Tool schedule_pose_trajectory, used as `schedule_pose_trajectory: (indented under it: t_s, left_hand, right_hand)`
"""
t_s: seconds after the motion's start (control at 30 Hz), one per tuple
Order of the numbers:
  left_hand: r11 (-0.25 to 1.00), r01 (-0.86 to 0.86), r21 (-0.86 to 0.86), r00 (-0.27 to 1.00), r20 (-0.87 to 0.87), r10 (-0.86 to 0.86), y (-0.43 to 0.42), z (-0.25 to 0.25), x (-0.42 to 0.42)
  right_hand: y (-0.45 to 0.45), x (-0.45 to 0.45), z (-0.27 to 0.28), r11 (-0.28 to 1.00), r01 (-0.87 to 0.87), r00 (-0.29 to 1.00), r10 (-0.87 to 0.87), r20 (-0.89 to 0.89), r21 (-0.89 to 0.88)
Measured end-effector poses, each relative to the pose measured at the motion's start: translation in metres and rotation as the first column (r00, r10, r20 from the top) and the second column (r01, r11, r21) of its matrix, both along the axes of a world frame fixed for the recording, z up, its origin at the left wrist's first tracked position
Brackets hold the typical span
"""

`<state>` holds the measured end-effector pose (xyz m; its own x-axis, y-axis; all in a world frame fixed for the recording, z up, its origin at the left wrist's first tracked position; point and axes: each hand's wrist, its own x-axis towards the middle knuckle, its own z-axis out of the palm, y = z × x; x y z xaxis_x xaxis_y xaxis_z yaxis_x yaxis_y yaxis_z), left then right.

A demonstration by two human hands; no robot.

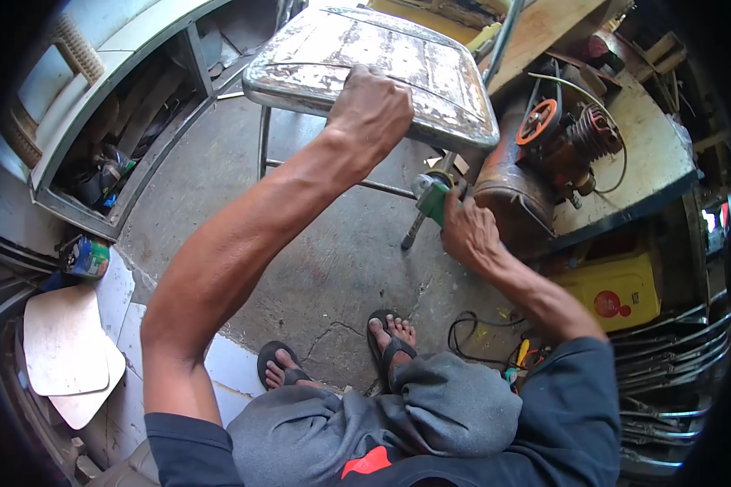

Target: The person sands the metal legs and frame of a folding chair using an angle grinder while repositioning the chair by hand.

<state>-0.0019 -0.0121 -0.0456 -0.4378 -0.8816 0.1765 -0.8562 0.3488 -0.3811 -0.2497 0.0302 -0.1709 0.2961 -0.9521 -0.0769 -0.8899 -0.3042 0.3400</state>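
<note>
Metal chair [455, 69] is under and just beyond the left hand [371, 105], seat front edge right at the knuckles. Left fingers curled in, tips hidden; can't tell if they clamp the rim or only press down. Right hand [469, 230] has its fingers wrapped around a green-bodied tool [433, 200], looks like a grinder; tool head sits ahead of those fingers, close by a chair leg [412, 231]. Contact with the leg: can't tell.

Handling: chair probably fairly light for its size, stiff all over, not fragile. Seat top below the left fingers is patchy and worn, so likely a bit rough; rounded rim looks smoother, may slip. Best hold is the front rim, thumb and fingers on opposite faces, or the leg well above the tool head. Tool likely dense, hard-shelled, nose-heavy; take it around the green body, fingers kept behind the head. Bare skin, so metal edges could nick. Compressor [503, 170] stands to the right of the right fingers, little elbow room on that side.
</note>
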Motion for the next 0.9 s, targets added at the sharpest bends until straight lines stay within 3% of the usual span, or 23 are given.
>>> schedule_pose_trajectory:
  t_s: [0.07, 0.13, 0.2, 0.23, 0.27, 0.33, 0.4, 0.47, 0.6, 0.7, 0.77, 0.87, 0.9]
  left_hand:
    - [0.995, -0.029, 0.093, 0.999, 0.034, 0.026, -0.004, 0.003, 0.018]
    - [0.955, 0.231, 0.188, 0.947, -0.268, -0.177, -0.003, 0.02, 0.063]
    - [0.956, 0.272, 0.11, 0.875, -0.442, -0.198, -0.018, -0.005, 0.116]
    - [0.99, 0.13, 0.052, 0.939, -0.327, -0.106, -0.018, -0.009, 0.136]
    - [0.992, 0.115, 0.056, 0.944, -0.317, -0.092, -0.022, -0.016, 0.146]
    - [0.996, 0.084, 0.027, 0.877, -0.477, -0.061, -0.02, -0.028, 0.157]
    - [0.995, 0.053, 0.082, 0.871, -0.491, -0.006, -0.024, -0.037, 0.162]
    - [0.996, 0.078, 0.044, 0.838, -0.544, -0.041, -0.028, -0.042, 0.165]
    - [0.996, 0.072, 0.054, 0.827, -0.562, -0.029, -0.026, -0.044, 0.164]
    - [0.996, 0.076, 0.036, 0.837, -0.546, -0.044, -0.024, -0.042, 0.164]
    - [0.997, 0.072, 0.028, 0.842, -0.537, -0.045, -0.022, -0.039, 0.162]
    - [0.996, 0.089, 0.01, 0.845, -0.53, -0.07, -0.021, -0.041, 0.165]
    - [0.987, 0.135, -0.082, 0.85, -0.502, -0.158, -0.019, -0.041, 0.164]
  right_hand:
    - [0.01, 0.002, 0.0, 0.99, 0.099, 0.964, -0.122, 0.237, 0.104]
    - [0.008, 0.013, -0.006, 0.976, 0.188, 0.92, -0.215, 0.326, 0.114]
    - [0.01, 0.018, -0.018, 0.936, 0.251, 0.847, -0.337, 0.412, 0.249]
    - [0.009, 0.02, -0.021, 0.925, 0.268, 0.817, -0.366, 0.446, 0.268]
    - [0.006, 0.026, -0.021, 0.928, 0.252, 0.817, -0.355, 0.454, 0.273]
    - [0.004, 0.038, -0.018, 0.919, 0.258, 0.812, -0.373, 0.449, 0.298]
    - [0.002, 0.059, -0.021, 0.921, 0.235, 0.812, -0.362, 0.458, 0.312]
    - [-0.005, 0.085, -0.027, 0.946, 0.17, 0.846, -0.283, 0.451, 0.275]
    - [-0.017, 0.16, -0.017, 0.912, 0.002, 0.846, -0.221, 0.485, 0.411]
    - [-0.019, 0.207, -0.036, 0.923, -0.064, 0.815, -0.17, 0.554, 0.378]
    - [-0.019, 0.218, -0.044, 0.95, -0.156, 0.826, -0.025, 0.564, 0.272]
    - [-0.015, 0.201, -0.034, 0.926, -0.1, 0.829, -0.124, 0.545, 0.364]
    - [-0.013, 0.188, -0.033, 0.93, -0.061, 0.837, -0.15, 0.527, 0.361]
